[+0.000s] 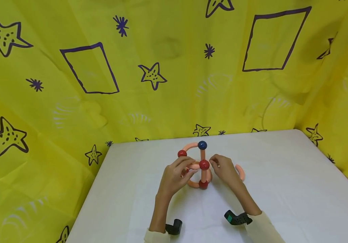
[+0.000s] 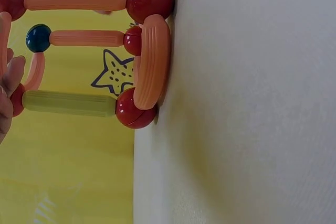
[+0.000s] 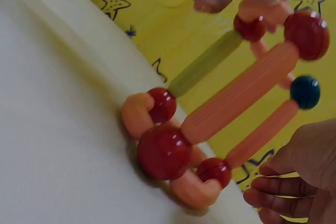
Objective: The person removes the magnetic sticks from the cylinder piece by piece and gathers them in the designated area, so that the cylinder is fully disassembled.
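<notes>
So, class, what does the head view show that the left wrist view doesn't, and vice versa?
Only the head view shows a loose curved piece lying on the table and a black device at each wrist.

Only the left wrist view shows the straight olive-green rod joining two red balls.

Both show the blue ball, parts of the left hand and the star-patterned yellow backdrop.
</notes>
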`<state>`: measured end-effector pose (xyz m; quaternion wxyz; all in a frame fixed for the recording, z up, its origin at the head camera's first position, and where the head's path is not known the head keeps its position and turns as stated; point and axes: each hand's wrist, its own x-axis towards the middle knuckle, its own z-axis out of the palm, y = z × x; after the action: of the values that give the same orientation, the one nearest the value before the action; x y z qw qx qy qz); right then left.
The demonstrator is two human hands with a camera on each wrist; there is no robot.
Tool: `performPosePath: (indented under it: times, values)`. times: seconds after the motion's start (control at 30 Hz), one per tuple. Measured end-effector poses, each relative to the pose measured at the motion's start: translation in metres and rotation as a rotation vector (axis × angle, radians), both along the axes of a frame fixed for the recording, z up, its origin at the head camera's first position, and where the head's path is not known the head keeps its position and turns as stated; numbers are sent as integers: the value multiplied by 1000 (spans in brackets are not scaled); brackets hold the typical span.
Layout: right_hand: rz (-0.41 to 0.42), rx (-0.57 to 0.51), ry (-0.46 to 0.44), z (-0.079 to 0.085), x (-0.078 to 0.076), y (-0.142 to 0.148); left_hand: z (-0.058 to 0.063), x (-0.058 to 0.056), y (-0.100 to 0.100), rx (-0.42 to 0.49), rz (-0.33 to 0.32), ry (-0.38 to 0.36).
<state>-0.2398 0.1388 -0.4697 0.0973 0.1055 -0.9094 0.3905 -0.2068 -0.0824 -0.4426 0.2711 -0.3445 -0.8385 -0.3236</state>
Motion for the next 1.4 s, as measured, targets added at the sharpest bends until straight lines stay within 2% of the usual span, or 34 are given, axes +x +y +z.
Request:
performPosePath:
  times: [0.17,0.27,0.33,0.47,0.6,0.7,1.13,1.4]
  values:
    - [-15,-78,95,16,17,1,1,0,-1,-8,-1,21]
    - [19,-142,166,23,27,0,1,0,-2,-8,-9,41]
    - [63,-150,223,28,32,0,2,0,-2,-7,-10,47]
    - [200,-102,314,34,38,0,4,0,-1,-8,-16,69]
    - [304,-58,343,36,40,2,3,-1,0,-11,-22,76]
    - [338,-53,336,37,41,1,1,0,1,-10,-22,66]
    - [326,-54,379,36,42,-2,1,3,4,-21,19,46]
    - [311,-60,368,36,43,-3,0,4,5,-37,40,35]
